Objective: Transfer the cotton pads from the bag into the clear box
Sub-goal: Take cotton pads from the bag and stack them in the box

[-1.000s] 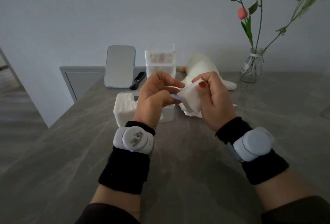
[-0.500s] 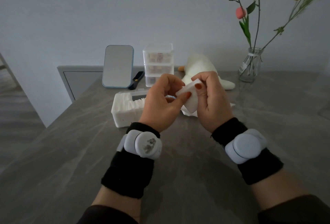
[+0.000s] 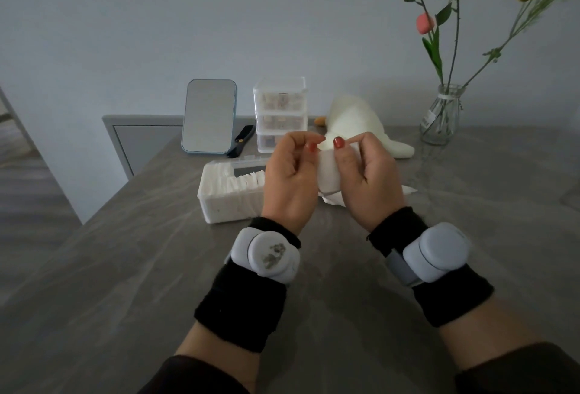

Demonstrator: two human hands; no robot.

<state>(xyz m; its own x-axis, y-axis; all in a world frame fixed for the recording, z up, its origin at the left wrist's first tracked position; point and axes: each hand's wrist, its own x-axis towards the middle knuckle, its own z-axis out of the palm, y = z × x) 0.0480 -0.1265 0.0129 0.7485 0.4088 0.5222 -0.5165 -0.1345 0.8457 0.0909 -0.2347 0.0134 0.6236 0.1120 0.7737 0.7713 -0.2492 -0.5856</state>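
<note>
Both grips are closed on the same thing: the left hand (image 3: 290, 183) pinches the top edge of a small white stack of cotton pads (image 3: 328, 170) between thumb and forefinger, and the right hand (image 3: 365, 180) has its fingers curled round the stack's other side, thumb pressed on top. The stack is held up off the surface (image 3: 157, 268), between the two hands and just to the right of the clear box (image 3: 219, 208). Whether the hands are squaring the stack or peeling pads apart cannot be told. The box stands on the surface, touching nothing but its own load: rows of pads (image 3: 241, 181) on edge fill much of it, with a darker gap showing toward the back, and its right end is hidden behind the left hand. Crumpled white material under the hands looks like the bag (image 3: 331, 200); what it has left inside cannot be seen. By my reading the task is well along, with most pads boxed, this stack yet to go in, and perhaps a last few after it.
</note>
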